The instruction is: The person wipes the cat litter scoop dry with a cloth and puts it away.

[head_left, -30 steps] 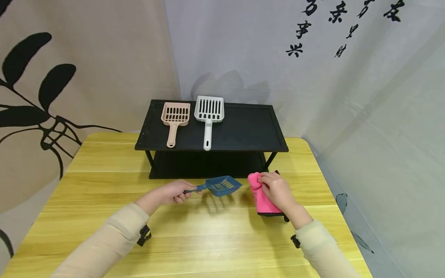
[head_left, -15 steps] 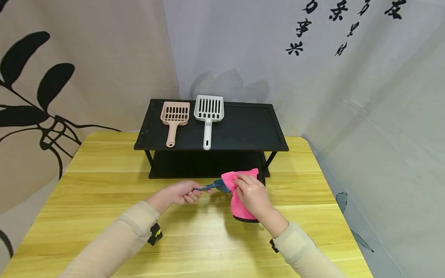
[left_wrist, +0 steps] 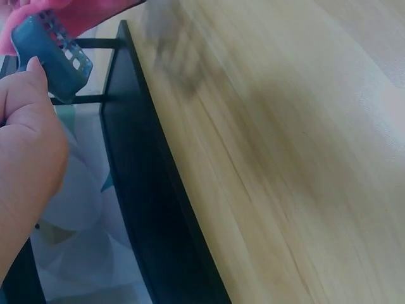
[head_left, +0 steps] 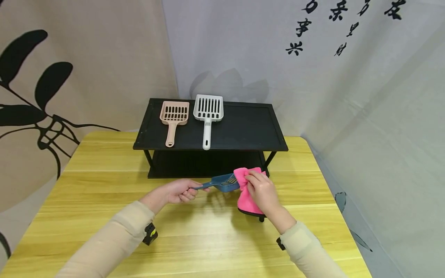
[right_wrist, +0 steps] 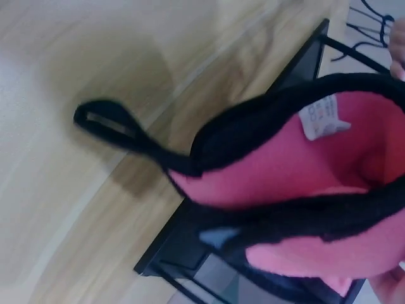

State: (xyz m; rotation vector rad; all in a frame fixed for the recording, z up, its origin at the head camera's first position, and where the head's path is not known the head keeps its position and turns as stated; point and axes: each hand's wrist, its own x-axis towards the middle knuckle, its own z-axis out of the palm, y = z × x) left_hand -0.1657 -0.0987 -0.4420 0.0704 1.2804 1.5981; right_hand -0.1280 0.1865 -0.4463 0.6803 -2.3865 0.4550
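Note:
My left hand [head_left: 179, 191] grips the handle of a blue slotted litter scoop [head_left: 227, 188], held above the table with its head pointing right. In my right hand [head_left: 263, 191] is a pink pouch-like cloth piece [head_left: 247, 202] with black trim. The cloth covers the scoop's far edge; whether they touch there I cannot tell. From the right wrist, the cloth piece [right_wrist: 253, 180] shows a wide mouth, a white label [right_wrist: 321, 117] inside and a black strap loop [right_wrist: 111, 126]. The left wrist view shows the scoop [left_wrist: 50, 66] beyond my left thumb, against the pink cloth [left_wrist: 88, 16].
Behind my hands stands a black two-tier rack [head_left: 248, 125]. On its upper shelf lie a pink-beige litter scoop [head_left: 171, 129] and a white litter scoop [head_left: 207, 131], handles toward me. Yellow wood table [head_left: 208, 247] surrounds the rack; printed curtains [head_left: 236, 46] hang behind.
My right hand carried the pink cloth piece left onto the scoop's head, then slid it slightly back right. My left hand shifted a little right, then slightly back left, still holding the scoop.

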